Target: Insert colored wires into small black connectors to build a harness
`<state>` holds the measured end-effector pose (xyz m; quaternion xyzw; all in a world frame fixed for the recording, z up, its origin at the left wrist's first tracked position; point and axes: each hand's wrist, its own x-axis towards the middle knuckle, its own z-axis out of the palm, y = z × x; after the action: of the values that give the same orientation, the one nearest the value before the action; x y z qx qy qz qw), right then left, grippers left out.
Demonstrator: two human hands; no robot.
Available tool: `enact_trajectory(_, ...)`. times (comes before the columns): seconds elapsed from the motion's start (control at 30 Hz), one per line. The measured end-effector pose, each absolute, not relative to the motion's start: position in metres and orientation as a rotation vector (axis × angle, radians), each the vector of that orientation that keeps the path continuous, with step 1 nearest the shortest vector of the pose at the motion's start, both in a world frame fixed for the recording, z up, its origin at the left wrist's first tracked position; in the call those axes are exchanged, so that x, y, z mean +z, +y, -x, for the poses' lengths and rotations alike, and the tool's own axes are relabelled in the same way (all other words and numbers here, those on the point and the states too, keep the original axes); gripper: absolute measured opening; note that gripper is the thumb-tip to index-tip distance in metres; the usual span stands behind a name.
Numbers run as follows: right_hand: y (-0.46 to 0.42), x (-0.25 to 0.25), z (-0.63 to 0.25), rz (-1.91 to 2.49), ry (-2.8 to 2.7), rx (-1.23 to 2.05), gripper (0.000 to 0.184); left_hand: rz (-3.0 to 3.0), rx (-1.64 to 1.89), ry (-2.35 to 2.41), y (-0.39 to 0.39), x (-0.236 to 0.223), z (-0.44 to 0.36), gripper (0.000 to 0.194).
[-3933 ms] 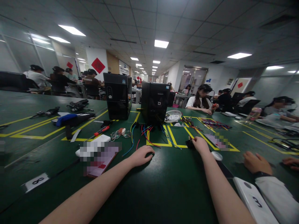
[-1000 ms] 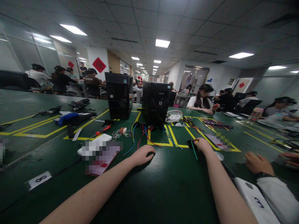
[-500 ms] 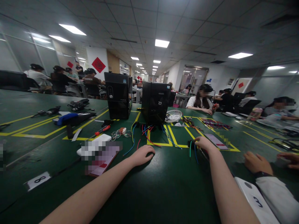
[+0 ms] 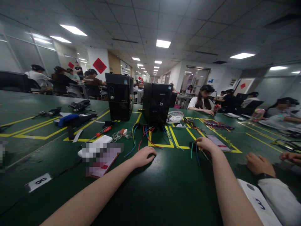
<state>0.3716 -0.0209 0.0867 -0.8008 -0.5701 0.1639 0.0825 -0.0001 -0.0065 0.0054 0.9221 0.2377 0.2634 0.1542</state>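
My left hand (image 4: 145, 156) lies on the green table (image 4: 160, 188) with its fingers loosely bent and apart, holding nothing. Farther right, my right hand (image 4: 207, 144) has its fingers closed on a small black piece with wires (image 4: 192, 144). From it a green wire (image 4: 192, 151) and a blue wire (image 4: 198, 157) hang toward me. My fingers partly hide the black piece, so its kind cannot be made out. Beyond my hands, loose blue wires (image 4: 172, 142) and red wires (image 4: 148, 135) lie before a black computer tower (image 4: 156, 105).
A second computer tower (image 4: 118, 97) stands to the left. A red screwdriver (image 4: 103, 131), a white power strip-like box (image 4: 103, 142) and a phone (image 4: 105, 166) lie left. A white basket (image 4: 175, 116) sits behind. At right are a co-worker's hand (image 4: 260, 164) and another phone (image 4: 218, 142).
My right hand and the black piece have barely shifted, and my left hand stays in place. A co-worker's hand at the far right has moved slightly.
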Motion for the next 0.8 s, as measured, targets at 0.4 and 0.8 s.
enact_trajectory(0.4, -0.018, 0.079, -0.375, 2.463, -1.726, 0.516, 0.037, -2.652, 0.742, 0.682, -0.009, 0.01, -0.001, 0.019)
enact_trajectory(0.8, -0.02, 0.07, -0.375, 2.432, -1.63, 0.65, 0.028, -2.649, 0.744, 0.69, -0.009, 0.009, 0.0, 0.019)
